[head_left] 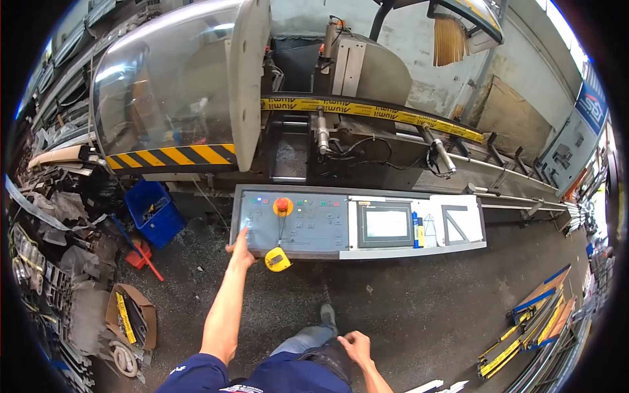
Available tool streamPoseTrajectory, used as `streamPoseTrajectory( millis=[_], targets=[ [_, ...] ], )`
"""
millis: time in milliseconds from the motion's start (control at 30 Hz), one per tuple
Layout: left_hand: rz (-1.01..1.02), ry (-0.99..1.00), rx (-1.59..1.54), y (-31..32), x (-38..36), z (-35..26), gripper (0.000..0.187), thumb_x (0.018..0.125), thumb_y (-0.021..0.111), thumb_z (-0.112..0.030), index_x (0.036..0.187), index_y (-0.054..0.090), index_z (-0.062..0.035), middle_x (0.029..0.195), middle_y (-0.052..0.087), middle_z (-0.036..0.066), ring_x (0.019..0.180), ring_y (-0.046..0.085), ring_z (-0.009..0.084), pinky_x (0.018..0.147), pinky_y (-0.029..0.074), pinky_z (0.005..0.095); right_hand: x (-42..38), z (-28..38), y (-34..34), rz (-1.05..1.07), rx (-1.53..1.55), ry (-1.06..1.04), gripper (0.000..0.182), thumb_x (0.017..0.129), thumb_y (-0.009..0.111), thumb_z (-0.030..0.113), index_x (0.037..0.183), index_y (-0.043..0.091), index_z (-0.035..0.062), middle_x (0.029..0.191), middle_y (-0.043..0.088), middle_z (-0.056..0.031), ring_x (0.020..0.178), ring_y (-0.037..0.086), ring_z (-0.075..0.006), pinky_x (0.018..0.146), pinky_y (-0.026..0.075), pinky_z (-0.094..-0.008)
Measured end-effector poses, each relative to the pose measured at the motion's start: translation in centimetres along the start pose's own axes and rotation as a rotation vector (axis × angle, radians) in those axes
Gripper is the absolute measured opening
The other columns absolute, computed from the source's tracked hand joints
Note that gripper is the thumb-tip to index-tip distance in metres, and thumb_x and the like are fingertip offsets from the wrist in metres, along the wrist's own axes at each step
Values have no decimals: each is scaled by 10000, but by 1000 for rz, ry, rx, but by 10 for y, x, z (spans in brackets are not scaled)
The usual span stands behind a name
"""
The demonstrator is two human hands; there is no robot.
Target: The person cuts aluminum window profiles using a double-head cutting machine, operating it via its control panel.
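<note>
My left hand is at the left end of the grey control panel, a finger extended onto its surface and the others curled at the edge. Beside it a yellow tape measure hangs from the red emergency button. My right hand hangs low near my hip, thumb apart from loosely curled fingers, holding nothing visible. The panel also bears a lit screen, blue and yellow markers and a paper sheet with a drawing.
Behind the panel a long profile with yellow tape lies across the machine. A clear guard with a striped edge stands left. On the floor are a blue bin, a red dustpan, a cardboard box and stacked profiles at right.
</note>
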State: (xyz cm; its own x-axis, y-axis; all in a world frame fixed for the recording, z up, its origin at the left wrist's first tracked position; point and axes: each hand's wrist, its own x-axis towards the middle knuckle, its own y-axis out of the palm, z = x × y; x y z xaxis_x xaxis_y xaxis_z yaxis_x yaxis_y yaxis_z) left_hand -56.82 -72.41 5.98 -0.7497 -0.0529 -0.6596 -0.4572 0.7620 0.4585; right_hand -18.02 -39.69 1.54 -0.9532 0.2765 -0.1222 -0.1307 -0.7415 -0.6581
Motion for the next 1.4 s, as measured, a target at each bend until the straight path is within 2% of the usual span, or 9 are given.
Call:
streamPoseTrajectory(
  millis=[133,333,400,633,767,900,1200,1333,1400],
  targets=[
    [-233,165,87,7,-21,9,1297,687,853,-418,1508,-134,-234,1537,100,186,1369,318,392,980,411,670,10,-5,-86,-417,-74,-25,145,828,732,132,816,656,9,749,632,-124,689,648,-223,638,516,-343],
    [-305,397,52,15,-28,18,1075,785,792,-346,1483,-7,-179,1476,299,147,1347,353,315,1054,338,600,140,54,-200,-723,-6,-260,285,798,721,-5,1059,607,-7,979,631,-142,789,665,-236,697,547,-337],
    [-205,429,80,11,-40,17,1061,796,789,-324,1503,21,-142,1488,245,185,1346,345,318,1072,394,498,201,75,-228,-747,-76,-439,308,787,731,-4,1069,608,-1,981,631,-145,800,662,-257,717,548,-341],
    [-212,441,110,11,-65,23,960,857,719,-350,1525,58,-157,1504,234,139,1377,270,284,1134,238,470,485,148,-290,-592,-293,-782,349,758,755,46,1079,619,22,1051,638,-153,991,607,-349,873,495,-403],
    [-221,470,84,12,-63,26,953,888,668,-375,1538,4,-161,1556,180,134,1423,194,263,1169,132,455,658,166,-292,-460,-627,-794,612,713,765,127,1270,524,51,1231,558,-137,1110,535,-339,919,461,-415],
    [-227,413,-19,24,-69,18,920,918,632,-395,1539,-18,-202,1554,225,137,1415,250,296,1159,171,496,787,177,-284,-530,-1063,-774,886,605,804,150,1397,421,43,1344,473,-118,1215,467,-306,971,417,-422],
    [-212,386,-31,21,-68,11,876,926,596,-483,1537,32,-209,1560,231,107,1424,245,299,1146,198,518,910,169,-275,-753,-1361,-818,703,681,736,125,1328,471,51,1224,511,-96,1100,525,-277,974,426,-425],
    [-220,404,-56,14,-63,19,856,921,597,-512,1525,67,-219,1555,238,107,1418,257,300,1145,207,515,919,183,-281,-564,-1380,-681,692,583,806,201,1189,497,73,1136,512,-84,1058,542,-250,857,507,-412],
    [-199,448,-88,10,-59,26,790,936,583,-503,1514,132,-210,1543,280,95,1407,290,289,1147,229,502,921,188,-286,-653,-1415,-748,732,516,853,248,1130,490,80,1110,498,-76,1046,541,-247,762,555,-395]
  ],
)
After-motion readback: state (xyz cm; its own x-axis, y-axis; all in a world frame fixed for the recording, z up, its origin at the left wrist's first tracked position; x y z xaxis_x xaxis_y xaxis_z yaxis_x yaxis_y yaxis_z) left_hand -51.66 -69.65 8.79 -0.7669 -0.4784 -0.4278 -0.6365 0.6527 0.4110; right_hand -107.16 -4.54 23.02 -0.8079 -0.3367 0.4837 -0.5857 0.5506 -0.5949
